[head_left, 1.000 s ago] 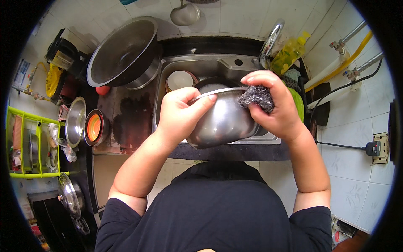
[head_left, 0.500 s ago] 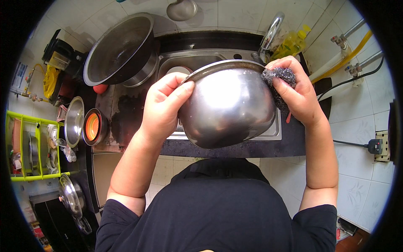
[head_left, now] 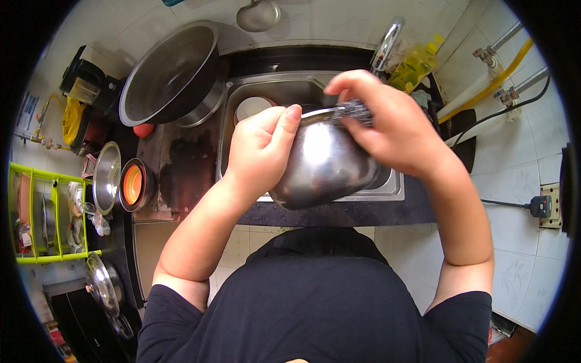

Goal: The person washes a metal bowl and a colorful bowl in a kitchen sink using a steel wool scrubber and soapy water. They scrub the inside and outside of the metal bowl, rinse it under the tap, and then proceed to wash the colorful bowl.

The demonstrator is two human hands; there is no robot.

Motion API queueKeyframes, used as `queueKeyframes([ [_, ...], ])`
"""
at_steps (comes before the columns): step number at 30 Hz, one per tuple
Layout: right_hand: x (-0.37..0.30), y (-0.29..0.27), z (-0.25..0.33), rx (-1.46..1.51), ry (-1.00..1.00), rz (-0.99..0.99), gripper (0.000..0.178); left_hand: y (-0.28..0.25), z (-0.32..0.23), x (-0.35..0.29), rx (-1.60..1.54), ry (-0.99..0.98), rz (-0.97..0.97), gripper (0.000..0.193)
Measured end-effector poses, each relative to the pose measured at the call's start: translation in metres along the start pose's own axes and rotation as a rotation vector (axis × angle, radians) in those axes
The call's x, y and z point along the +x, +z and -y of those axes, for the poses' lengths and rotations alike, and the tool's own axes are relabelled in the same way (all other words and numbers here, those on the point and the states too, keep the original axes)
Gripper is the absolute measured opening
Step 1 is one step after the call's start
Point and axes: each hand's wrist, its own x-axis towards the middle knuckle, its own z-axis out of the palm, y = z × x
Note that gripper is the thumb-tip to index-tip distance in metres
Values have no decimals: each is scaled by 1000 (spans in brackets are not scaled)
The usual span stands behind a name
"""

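A shiny metal bowl (head_left: pixel 324 163) is held tilted over the sink (head_left: pixel 227 130), its rounded outside toward me. My left hand (head_left: pixel 261 145) grips its rim on the left, thumb on top and fingers behind. My right hand (head_left: pixel 390 118) is closed on a dark steel wool scrubber (head_left: pixel 356 112), pressed against the rim at the far right part of the bowl. Most of the bowl's inside is hidden from me. In the sink behind the left hand sits a pale round dish (head_left: pixel 254 107).
A chrome faucet (head_left: pixel 387 45) and a yellow bottle (head_left: pixel 417 65) stand behind the sink on the right. To the left are a large dark basin (head_left: pixel 172 75), a steel bowl (head_left: pixel 107 177), an orange bowl (head_left: pixel 132 183) and a green rack (head_left: pixel 55 212). A ladle (head_left: pixel 258 17) hangs on the wall.
My right hand has moved left with the scrubber along the rim. My left hand has shifted right, and the bowl has turned and tilted, uncovering more of the sink.
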Motion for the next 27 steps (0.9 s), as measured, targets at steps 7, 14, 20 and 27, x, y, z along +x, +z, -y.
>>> queueKeyframes([
  [7,9,28,-13,-87,53,120,44,0,29,-3,63,-141,2,59],
  [14,18,36,8,-217,83,218,44,-3,28,2,169,-68,66,74],
  [20,2,27,-30,103,216,161,39,-5,33,-1,15,-78,43,31],
  [27,-1,22,-40,51,160,38,34,-15,29,2,-93,-119,17,28],
])
